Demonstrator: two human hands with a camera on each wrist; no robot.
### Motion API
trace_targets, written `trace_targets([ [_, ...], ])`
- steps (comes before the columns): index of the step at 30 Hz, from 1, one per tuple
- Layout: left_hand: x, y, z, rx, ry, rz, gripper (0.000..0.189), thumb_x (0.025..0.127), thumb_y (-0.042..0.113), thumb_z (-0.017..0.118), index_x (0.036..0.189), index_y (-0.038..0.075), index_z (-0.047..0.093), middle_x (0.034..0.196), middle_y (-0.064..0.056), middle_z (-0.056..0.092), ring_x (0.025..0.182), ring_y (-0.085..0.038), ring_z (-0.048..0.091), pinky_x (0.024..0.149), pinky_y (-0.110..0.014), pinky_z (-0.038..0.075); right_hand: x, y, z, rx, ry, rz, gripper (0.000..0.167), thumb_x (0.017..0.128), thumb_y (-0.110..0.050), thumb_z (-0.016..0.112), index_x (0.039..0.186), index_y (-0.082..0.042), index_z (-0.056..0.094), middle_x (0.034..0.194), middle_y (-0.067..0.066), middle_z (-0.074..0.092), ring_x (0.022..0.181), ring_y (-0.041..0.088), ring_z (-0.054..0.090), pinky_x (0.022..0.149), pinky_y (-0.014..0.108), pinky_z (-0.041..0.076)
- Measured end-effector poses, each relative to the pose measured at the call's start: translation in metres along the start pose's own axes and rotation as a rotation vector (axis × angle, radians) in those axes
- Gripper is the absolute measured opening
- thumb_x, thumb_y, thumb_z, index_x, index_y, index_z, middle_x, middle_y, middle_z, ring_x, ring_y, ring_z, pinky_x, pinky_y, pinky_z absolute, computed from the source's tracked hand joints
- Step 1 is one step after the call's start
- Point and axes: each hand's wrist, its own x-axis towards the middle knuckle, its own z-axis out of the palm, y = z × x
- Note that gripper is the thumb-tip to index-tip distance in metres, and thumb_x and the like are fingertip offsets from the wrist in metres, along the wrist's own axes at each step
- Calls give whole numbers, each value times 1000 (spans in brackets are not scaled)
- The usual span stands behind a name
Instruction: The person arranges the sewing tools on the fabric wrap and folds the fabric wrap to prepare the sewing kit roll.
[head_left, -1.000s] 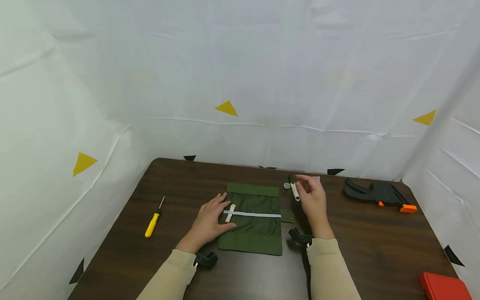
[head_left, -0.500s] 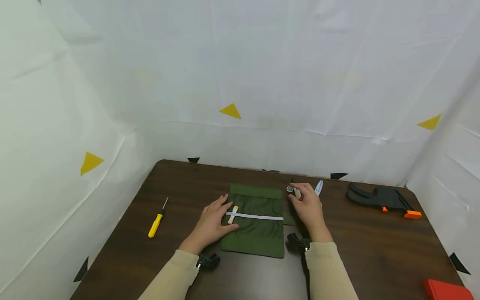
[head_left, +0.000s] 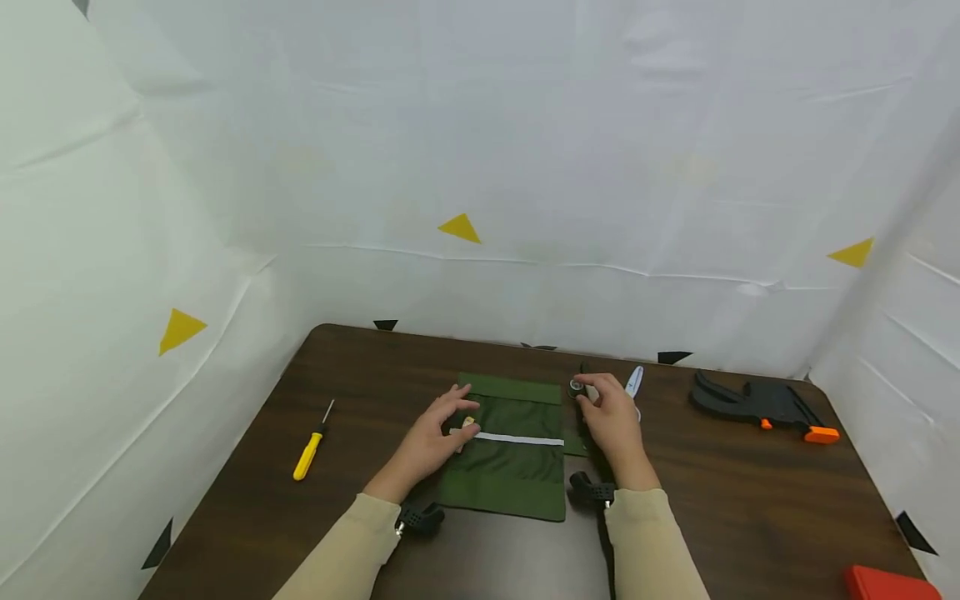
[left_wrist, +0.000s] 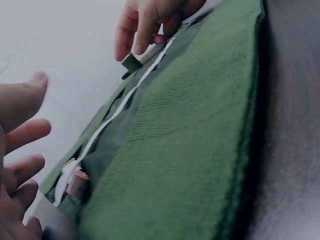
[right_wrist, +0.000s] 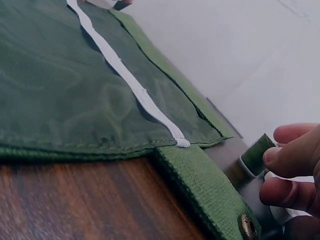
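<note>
A green fabric tool roll (head_left: 510, 493) lies unfolded on the table, with a white elastic band (head_left: 521, 439) across its middle. My left hand (head_left: 427, 440) is over the roll's left side, fingers spread and apart. Under the band there sits a small pale item (left_wrist: 78, 183) with a yellow end, partly covered by that hand in the head view. Beyond the roll's right edge, my right hand (head_left: 613, 423) pinches a small spool of green thread (right_wrist: 254, 156) between thumb and fingers. A white item with a dark end is mostly hidden behind the right hand.
A snap strap (right_wrist: 207, 187) extends from the roll's right side. White scissors (head_left: 634, 382) lie just behind the right hand. A yellow screwdriver (head_left: 307, 454) is at left, a black and orange bar clamp (head_left: 757, 404) at right, and a red box (head_left: 892, 583) at the front right corner.
My right hand has shifted from the white item to the green thread spool and taken hold of it. My left fingers have lifted and moved slightly inward over the pale item.
</note>
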Motion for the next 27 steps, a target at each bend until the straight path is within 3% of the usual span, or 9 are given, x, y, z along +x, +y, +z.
trace_targets([
  [3, 0, 0, 3, 44, -41, 23, 45, 105, 43, 74, 143, 18, 70, 177, 4, 37, 172, -25, 17, 131, -68, 29, 0, -1, 1, -9, -2, -6, 32, 100, -6, 77, 132, -10, 77, 129, 11, 71, 75, 17, 57, 62, 28, 46],
  [9, -2, 5, 8, 194, -79, 72, 43, 103, 35, 78, 141, 18, 71, 177, -8, 38, 171, -33, 17, 136, -67, 17, -1, -3, 2, 4, 1, -20, 40, 100, -8, 79, 139, -10, 74, 127, 13, 68, 73, 17, 54, 63, 29, 45],
  [13, -5, 7, 8, 305, -85, 74, 45, 102, 37, 79, 142, 20, 71, 176, -9, 39, 171, -33, 20, 138, -61, 16, 1, -4, 6, 10, -18, -43, 44, 101, -8, 79, 144, -11, 71, 131, 12, 68, 73, 16, 53, 64, 29, 45],
  [27, -6, 11, 9, 322, -56, 127, 19, 104, 23, 78, 122, 18, 76, 171, -15, 46, 167, -38, 30, 137, -61, 21, -1, -3, 7, -33, -48, -8, 28, 101, -12, 78, 129, -14, 75, 125, 10, 70, 70, 18, 52, 63, 33, 43],
])
